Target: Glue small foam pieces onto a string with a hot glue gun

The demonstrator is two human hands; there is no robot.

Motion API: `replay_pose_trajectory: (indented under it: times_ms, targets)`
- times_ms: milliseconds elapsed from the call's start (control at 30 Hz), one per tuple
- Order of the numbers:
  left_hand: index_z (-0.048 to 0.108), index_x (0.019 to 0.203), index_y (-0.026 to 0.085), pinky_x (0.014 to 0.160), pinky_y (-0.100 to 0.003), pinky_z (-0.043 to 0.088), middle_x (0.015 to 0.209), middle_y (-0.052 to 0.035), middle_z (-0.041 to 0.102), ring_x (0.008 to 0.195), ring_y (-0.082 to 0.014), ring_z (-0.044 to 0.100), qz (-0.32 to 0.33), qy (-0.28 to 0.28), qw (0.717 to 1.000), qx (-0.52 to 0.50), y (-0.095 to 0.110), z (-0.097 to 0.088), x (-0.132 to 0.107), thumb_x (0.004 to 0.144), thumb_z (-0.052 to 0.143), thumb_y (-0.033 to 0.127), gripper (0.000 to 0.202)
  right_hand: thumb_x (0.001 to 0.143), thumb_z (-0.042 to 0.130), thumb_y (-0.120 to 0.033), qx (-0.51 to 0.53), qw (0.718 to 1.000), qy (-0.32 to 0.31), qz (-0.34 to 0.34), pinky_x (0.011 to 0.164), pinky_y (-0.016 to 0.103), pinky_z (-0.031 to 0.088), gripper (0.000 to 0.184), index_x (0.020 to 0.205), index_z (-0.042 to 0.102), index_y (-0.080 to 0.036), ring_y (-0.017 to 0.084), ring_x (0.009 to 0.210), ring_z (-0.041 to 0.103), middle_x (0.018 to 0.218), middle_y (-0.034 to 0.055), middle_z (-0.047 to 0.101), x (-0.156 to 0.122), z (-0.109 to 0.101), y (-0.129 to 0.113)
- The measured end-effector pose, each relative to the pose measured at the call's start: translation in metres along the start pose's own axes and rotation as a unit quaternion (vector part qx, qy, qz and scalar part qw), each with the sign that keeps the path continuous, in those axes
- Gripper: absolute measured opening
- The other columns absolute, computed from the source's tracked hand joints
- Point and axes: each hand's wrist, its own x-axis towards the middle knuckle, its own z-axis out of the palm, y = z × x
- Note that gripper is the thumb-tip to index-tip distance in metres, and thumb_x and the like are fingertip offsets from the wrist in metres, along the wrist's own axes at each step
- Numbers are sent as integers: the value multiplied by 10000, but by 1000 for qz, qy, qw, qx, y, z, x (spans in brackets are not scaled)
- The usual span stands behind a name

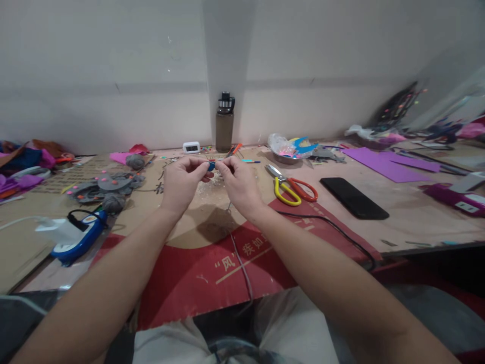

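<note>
My left hand point(185, 179) and my right hand point(239, 183) meet over the middle of the cardboard. Pinched between their fingertips is a small blue piece point(211, 166), mostly covered by the fingers, so its kind does not show. A thin grey cord point(242, 265) runs from below my right hand down over the red printed part of the cardboard point(182, 273) toward my lap. Whether the cord is tied to the blue piece cannot be made out. Pale crumbs lie on the cardboard under the hands.
Scissors point(290, 189) with yellow and red handles and a black phone point(354, 198) lie to the right. A water bottle point(225, 124) stands at the wall beside a small white clock point(191, 147). Left are a blue power strip point(81, 240) and grey felt pieces point(108, 184).
</note>
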Motion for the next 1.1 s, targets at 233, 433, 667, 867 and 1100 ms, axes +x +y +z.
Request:
replay_pose_trajectory:
  times_ms: [233,433,667,867,1100]
  targets:
    - [619,729,157,544,-236,511,614,-5,624,543,-106,600,-11,-4,1000,-25,-1,0,0,726,625,255,98,846,501,-412,-21,1000,23,-5,651,271,353,272,688,515,-192,111,644,476,668,-12,544,-3,-4,-6]
    - [596,735,170,539,-231,487,629,-1,600,551,-97,576,-26,3,999,-45,-1,0,0,735,608,249,80,849,501,-395,-19,999,20,-22,642,274,341,261,675,483,-201,118,654,461,669,-7,527,-4,-5,-7]
    - [586,716,172,505,-221,438,635,3,584,542,-86,545,-33,3,996,-77,1,0,1,728,608,216,50,897,402,-397,-56,997,8,-55,639,273,321,281,719,501,-204,124,662,460,681,-1,530,-4,-6,-6]
    - [576,707,174,499,-217,421,598,7,568,534,-88,532,-35,-1,996,-86,3,0,0,731,595,202,41,899,391,-435,-46,997,0,-59,624,270,316,314,719,501,-202,118,635,447,666,-8,518,-5,-7,-5]
    - [568,705,181,460,-221,367,551,10,540,472,-80,469,-52,-18,995,-86,5,0,1,735,581,223,53,877,445,-425,-35,998,0,-60,612,266,315,283,712,501,-203,118,644,437,657,-10,502,-4,-10,-6]
